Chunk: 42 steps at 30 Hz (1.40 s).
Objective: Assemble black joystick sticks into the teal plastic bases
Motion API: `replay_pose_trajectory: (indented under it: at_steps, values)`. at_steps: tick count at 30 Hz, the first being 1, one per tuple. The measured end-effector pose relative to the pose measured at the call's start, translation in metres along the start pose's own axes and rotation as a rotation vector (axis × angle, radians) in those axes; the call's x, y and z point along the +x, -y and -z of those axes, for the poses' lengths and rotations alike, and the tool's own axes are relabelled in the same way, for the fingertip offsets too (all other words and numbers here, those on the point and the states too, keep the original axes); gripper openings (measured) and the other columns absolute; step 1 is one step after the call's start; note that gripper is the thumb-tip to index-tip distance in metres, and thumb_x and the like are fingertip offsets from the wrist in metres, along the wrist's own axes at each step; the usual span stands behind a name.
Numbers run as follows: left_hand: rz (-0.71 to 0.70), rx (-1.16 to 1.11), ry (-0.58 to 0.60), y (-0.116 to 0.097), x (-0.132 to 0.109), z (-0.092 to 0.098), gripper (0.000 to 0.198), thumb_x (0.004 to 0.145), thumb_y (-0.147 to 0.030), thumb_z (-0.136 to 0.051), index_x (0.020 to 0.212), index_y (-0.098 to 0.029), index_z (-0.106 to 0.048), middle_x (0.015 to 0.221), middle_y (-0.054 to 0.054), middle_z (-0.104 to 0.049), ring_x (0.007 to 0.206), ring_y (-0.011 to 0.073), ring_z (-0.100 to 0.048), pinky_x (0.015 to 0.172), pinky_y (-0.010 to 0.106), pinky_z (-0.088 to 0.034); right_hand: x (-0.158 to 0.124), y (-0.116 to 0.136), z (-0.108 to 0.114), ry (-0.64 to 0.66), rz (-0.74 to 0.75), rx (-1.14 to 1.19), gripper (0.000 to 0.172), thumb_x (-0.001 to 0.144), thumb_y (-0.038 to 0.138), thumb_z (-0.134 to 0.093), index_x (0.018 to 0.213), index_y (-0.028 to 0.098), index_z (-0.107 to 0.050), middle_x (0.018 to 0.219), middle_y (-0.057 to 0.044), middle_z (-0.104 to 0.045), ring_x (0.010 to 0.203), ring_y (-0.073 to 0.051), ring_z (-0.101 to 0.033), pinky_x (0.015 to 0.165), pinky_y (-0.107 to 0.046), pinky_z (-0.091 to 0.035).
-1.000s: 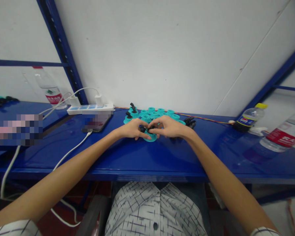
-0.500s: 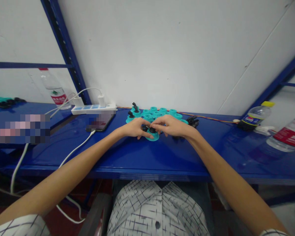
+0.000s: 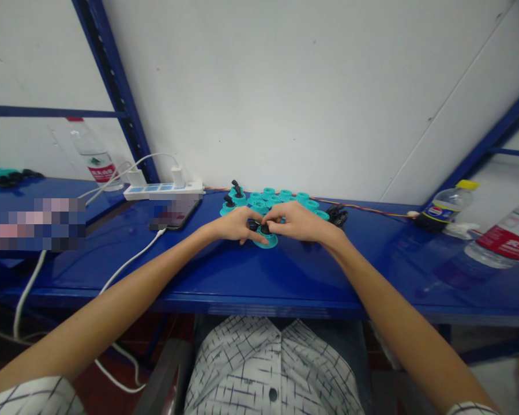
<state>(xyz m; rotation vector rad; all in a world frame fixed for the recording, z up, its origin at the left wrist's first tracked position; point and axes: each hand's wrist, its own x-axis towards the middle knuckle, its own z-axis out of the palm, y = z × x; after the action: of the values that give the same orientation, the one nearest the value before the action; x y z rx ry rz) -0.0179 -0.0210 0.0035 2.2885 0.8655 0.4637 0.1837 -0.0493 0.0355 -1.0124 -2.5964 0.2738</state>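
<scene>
In the middle of the blue table (image 3: 259,276) stands a teal flanged plastic base (image 3: 267,241). My left hand (image 3: 240,223) is closed around its left side, thumb against the front. A small black part (image 3: 265,229) sits at the top of the base. My right hand (image 3: 294,221) pinches this black part between thumb and fingers. Behind both hands are several more teal bases (image 3: 285,196). Two bases at the back left carry angled black pieces (image 3: 236,187). Beside my right wrist lies a pile of black parts (image 3: 338,215).
To the left are a phone (image 3: 175,212) on a white cable and a white power strip (image 3: 164,189). A water bottle (image 3: 99,164) stands further left. On the right are a cola bottle (image 3: 445,207) and a large bottle (image 3: 504,236). A white wall (image 3: 294,98) rises behind.
The whole view has shifted very slightly. Both hands keep their hold on the teal base and black part, with only small finger movement in my right hand.
</scene>
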Motion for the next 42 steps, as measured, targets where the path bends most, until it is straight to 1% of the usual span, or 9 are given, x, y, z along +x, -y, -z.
replay_pose_trajectory:
  at_steps: [4, 7, 15, 22, 27, 33, 37, 40, 42]
  values:
    - [-0.005, 0.006, 0.005, 0.000, 0.000, 0.000, 0.043, 0.072, -0.047, -0.077, 0.097, -0.012, -0.071, 0.042, -0.005, -0.055, 0.039, 0.0108, -0.053, 0.045, 0.020, -0.038, 0.001, 0.000, -0.003, -0.018, 0.038, -0.041, 0.018, 0.082, 0.018, -0.059, 0.089, 0.015, -0.075, 0.081, -0.004, -0.070, 0.072, -0.014, -0.056, 0.067, -0.025, -0.037]
    - [0.003, 0.030, 0.007, 0.002, 0.001, 0.000, 0.045, 0.073, -0.048, -0.077, 0.098, -0.012, -0.070, 0.041, -0.005, -0.054, 0.039, 0.0110, -0.053, 0.045, 0.019, -0.036, 0.001, -0.001, -0.003, -0.009, 0.037, -0.026, 0.017, 0.084, 0.017, -0.061, 0.093, 0.016, -0.076, 0.086, -0.005, -0.072, 0.074, -0.015, -0.059, 0.069, -0.025, -0.039]
    - [-0.005, 0.043, 0.024, -0.001, 0.000, 0.001, 0.047, 0.075, -0.048, -0.075, 0.105, -0.013, -0.070, 0.041, -0.005, -0.055, 0.039, 0.0112, -0.053, 0.046, 0.020, -0.037, 0.002, -0.006, -0.003, -0.017, 0.032, 0.036, 0.015, 0.082, 0.014, -0.064, 0.092, 0.015, -0.076, 0.087, -0.006, -0.072, 0.076, -0.015, -0.060, 0.070, -0.025, -0.041]
    - [0.027, 0.037, 0.028, -0.003, 0.000, 0.002, 0.044, 0.074, -0.048, -0.076, 0.101, -0.014, -0.070, 0.042, -0.005, -0.055, 0.040, 0.0112, -0.054, 0.048, 0.020, -0.039, 0.003, -0.016, -0.004, -0.013, 0.075, 0.103, 0.014, 0.082, 0.014, -0.065, 0.091, 0.016, -0.075, 0.087, -0.004, -0.072, 0.078, -0.015, -0.061, 0.073, -0.025, -0.043]
    - [0.022, 0.027, 0.037, -0.002, 0.000, 0.003, 0.045, 0.073, -0.047, -0.076, 0.103, -0.014, -0.070, 0.043, -0.005, -0.055, 0.041, 0.0115, -0.055, 0.048, 0.019, -0.040, 0.002, -0.012, -0.003, 0.003, 0.088, 0.071, 0.015, 0.084, 0.012, -0.062, 0.094, 0.014, -0.073, 0.091, -0.006, -0.072, 0.081, -0.015, -0.061, 0.075, -0.026, -0.043]
    - [0.021, 0.029, 0.036, -0.001, 0.000, 0.003, 0.044, 0.074, -0.047, -0.076, 0.101, -0.014, -0.069, 0.043, -0.005, -0.055, 0.042, 0.0118, -0.055, 0.049, 0.020, -0.040, 0.001, -0.006, -0.001, 0.001, 0.090, 0.020, 0.019, 0.084, 0.008, -0.061, 0.095, 0.015, -0.074, 0.093, -0.007, -0.072, 0.084, -0.015, -0.062, 0.078, -0.026, -0.043]
    - [0.031, 0.035, 0.030, -0.001, 0.000, 0.002, 0.046, 0.075, -0.047, -0.075, 0.104, -0.013, -0.070, 0.043, -0.004, -0.055, 0.041, 0.0111, -0.053, 0.048, 0.020, -0.039, 0.000, -0.005, 0.002, 0.000, 0.073, 0.022, 0.020, 0.082, 0.008, -0.062, 0.094, 0.016, -0.075, 0.091, -0.006, -0.073, 0.082, -0.015, -0.062, 0.076, -0.025, -0.043]
    - [0.029, 0.024, 0.028, -0.003, -0.001, 0.002, 0.047, 0.075, -0.047, -0.075, 0.107, -0.012, -0.070, 0.042, -0.004, -0.054, 0.040, 0.0105, -0.051, 0.046, 0.020, -0.037, -0.001, -0.002, 0.002, -0.019, 0.015, 0.032, 0.018, 0.084, 0.014, -0.061, 0.096, 0.017, -0.075, 0.086, -0.004, -0.073, 0.075, -0.013, -0.061, 0.071, -0.024, -0.041]
    - [0.025, 0.016, 0.030, -0.004, -0.001, 0.001, 0.048, 0.075, -0.047, -0.075, 0.108, -0.012, -0.070, 0.041, -0.004, -0.053, 0.039, 0.0104, -0.051, 0.045, 0.020, -0.037, -0.002, 0.000, 0.002, -0.044, -0.036, 0.037, 0.018, 0.086, 0.018, -0.061, 0.098, 0.015, -0.075, 0.079, -0.003, -0.071, 0.070, -0.012, -0.059, 0.067, -0.023, -0.038]
